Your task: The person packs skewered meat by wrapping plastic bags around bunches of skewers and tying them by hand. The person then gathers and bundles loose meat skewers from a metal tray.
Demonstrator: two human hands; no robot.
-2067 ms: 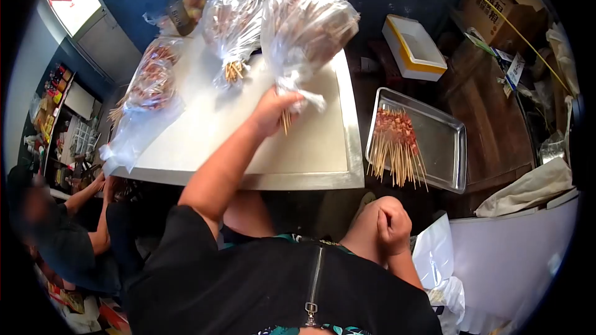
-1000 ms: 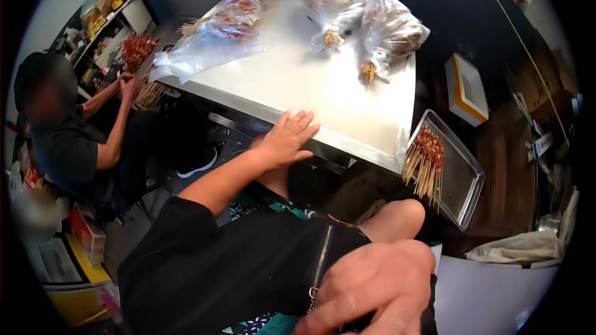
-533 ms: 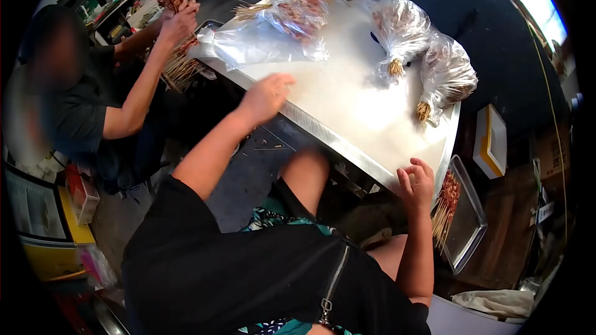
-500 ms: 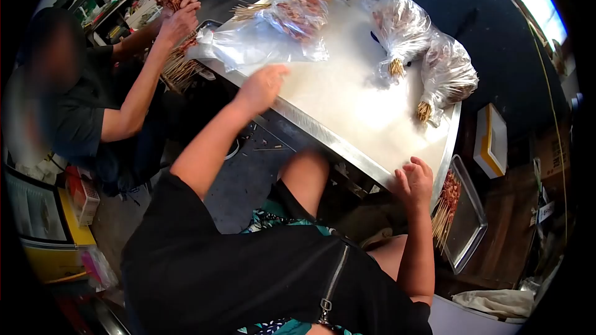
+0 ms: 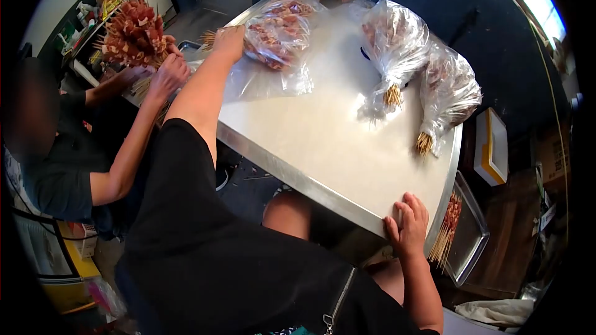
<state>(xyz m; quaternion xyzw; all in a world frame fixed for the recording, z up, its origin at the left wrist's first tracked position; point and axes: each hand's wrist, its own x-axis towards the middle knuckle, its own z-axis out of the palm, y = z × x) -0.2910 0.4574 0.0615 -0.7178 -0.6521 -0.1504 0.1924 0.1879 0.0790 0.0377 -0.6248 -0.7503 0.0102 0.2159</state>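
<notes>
My left hand (image 5: 228,42) reaches to the far left of the metal table (image 5: 292,149), touching or right beside the stick ends of a clear bag of meat skewers (image 5: 280,31). Its fingers are hidden, so any grip cannot be made out. Loose plastic from that bag spreads toward me. At the near right corner rests my right hand (image 5: 410,223), open and holding nothing, its fingers apart on the tabletop.
Two tied bags of skewers, one (image 5: 394,49) beside the other (image 5: 448,93), lie at the right. A metal tray (image 5: 475,229) with skewers (image 5: 450,223) is below the right edge. At left, a co-worker's hands (image 5: 166,74) hold a skewer bunch (image 5: 133,34).
My left hand has moved forward and left from the table's near edge to the skewer bag. The co-worker's skewer bunch is lower and farther left. My right hand stays at the corner.
</notes>
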